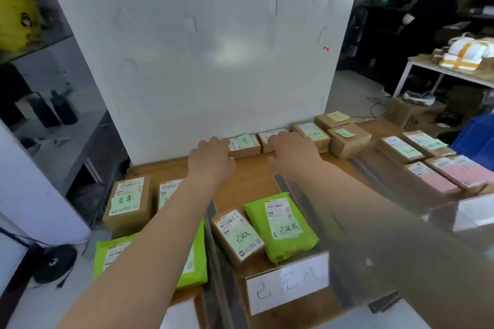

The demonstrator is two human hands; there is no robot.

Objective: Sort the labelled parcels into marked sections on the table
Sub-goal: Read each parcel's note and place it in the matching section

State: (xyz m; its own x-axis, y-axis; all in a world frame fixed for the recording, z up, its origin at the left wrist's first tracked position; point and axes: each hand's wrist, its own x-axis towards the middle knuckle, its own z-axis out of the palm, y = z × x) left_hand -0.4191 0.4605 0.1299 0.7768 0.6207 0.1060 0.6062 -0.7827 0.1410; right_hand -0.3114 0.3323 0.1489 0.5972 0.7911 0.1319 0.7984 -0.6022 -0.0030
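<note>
1. Fingers of the left hand [212,153] curl round a small cardboard parcel [244,145] at the wall; the right hand [290,148] lies over the next box [270,139], grip unclear.
2. Matte brown cartons and glossy green poly mailers [283,227] carry printed labels and pale green notes.
3. Dark tape strips [211,211] divide the wooden table [251,181]; shelving stands right.
4. Both forearms reach forward.

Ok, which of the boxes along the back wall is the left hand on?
The leftmost brown box in the back row, with a green note on top. The left hand touches its left end; the right hand rests on the next box.
</note>
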